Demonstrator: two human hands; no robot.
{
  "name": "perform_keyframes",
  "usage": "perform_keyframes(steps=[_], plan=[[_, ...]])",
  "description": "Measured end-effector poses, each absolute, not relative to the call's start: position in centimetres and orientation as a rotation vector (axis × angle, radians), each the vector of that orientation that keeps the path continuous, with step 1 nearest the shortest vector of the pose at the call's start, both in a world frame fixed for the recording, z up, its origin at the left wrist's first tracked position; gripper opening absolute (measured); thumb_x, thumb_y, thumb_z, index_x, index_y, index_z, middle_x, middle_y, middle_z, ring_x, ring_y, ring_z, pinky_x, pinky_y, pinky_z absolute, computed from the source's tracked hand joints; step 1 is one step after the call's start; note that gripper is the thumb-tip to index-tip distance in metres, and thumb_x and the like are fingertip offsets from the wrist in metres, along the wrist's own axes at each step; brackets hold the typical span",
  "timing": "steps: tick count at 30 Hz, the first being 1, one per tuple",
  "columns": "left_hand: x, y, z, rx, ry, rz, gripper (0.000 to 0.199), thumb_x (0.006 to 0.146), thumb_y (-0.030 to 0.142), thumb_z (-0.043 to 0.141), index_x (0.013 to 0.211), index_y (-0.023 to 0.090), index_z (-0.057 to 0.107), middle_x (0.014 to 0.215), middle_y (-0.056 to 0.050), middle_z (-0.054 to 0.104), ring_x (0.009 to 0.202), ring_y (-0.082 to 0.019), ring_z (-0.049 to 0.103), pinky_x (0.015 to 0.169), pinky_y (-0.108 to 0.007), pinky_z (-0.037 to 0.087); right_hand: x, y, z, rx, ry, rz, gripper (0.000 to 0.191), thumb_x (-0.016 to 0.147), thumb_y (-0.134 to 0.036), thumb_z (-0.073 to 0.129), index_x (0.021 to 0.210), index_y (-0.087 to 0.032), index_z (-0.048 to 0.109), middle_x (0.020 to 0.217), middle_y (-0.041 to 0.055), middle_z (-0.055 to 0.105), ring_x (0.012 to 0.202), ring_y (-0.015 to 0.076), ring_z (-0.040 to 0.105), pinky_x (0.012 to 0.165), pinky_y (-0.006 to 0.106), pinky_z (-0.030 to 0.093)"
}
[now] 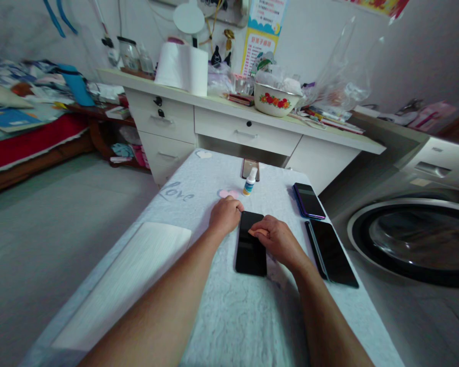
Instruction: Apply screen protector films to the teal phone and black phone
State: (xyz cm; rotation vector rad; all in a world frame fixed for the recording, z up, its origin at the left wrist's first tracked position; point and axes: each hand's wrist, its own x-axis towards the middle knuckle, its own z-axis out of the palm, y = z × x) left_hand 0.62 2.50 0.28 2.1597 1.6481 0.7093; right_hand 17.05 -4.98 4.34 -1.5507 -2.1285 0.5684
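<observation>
A black smartphone (250, 257) lies screen up on the cloth-covered table. My left hand (225, 214) is closed at its upper left corner, steadying the edge with curled fingers. Over the upper right of the screen, my right hand (277, 237) pinches a small orange cloth (258, 232) against the glass; most of the cloth is hidden under the fingers. A small white spray bottle (250, 182) with a blue and yellow label stands just beyond the phone. Behind the bottle lies another phone (246, 168), partly covered by it.
Stacked phones (309, 200) and larger dark devices (334, 252) lie along the table's right side. A folded whitish cloth (130, 280) covers the left side. Beyond stands a white desk (229, 125) with a flowered bowl (277, 99) and paper roll (181, 69). A washing machine (424, 204) is at right.
</observation>
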Motion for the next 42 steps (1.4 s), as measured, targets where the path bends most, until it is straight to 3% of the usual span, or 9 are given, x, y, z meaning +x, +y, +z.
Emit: perform_keyframes(steps=[11,31,37,42], plan=[[0.6,2.7,-0.1,2.151,1.654,0.714,0.028,0.082,0.010,0.048,0.083,0.023,0.073,0.100,-0.002,0.067,0.095,-0.016,0.061,0.084,-0.027,0.047,17.2,-4.0,3.6,-1.704,-2.139,0.267,0.016,0.090,-0.018,0.058,0.092,-0.017,0.074,0.085,0.0053,0.063,0.080,0.0157,0.060,0.073,0.025,0.042],[0.6,2.7,-0.2,2.151,1.633,0.755,0.026,0.080,0.009,0.050,0.081,0.022,0.072,0.097,-0.002,0.067,0.094,-0.016,0.060,0.085,-0.026,0.046,18.7,-7.6,6.1,-1.369,-2.250,1.036,0.010,0.084,-0.020,0.065,0.082,-0.021,0.075,0.080,0.0017,0.065,0.071,0.0125,0.060,0.068,0.025,0.047],[0.6,2.6,0.2,2.156,1.641,0.728,0.026,0.081,0.010,0.049,0.081,0.022,0.072,0.097,-0.003,0.067,0.095,-0.016,0.061,0.087,-0.026,0.046,18.0,-7.1,5.2,-1.379,-2.218,0.833,0.018,0.083,-0.010,0.061,0.083,-0.021,0.075,0.081,0.0011,0.063,0.076,0.0121,0.060,0.070,0.023,0.044],[0.6,2.4,0.3,2.163,1.655,0.713,0.027,0.081,0.010,0.048,0.082,0.022,0.072,0.099,-0.003,0.067,0.097,-0.017,0.061,0.087,-0.027,0.046,17.4,-6.1,4.0,-1.465,-2.170,0.597,0.016,0.086,-0.014,0.060,0.086,-0.020,0.075,0.081,0.0024,0.062,0.076,0.0131,0.058,0.069,0.024,0.043]])
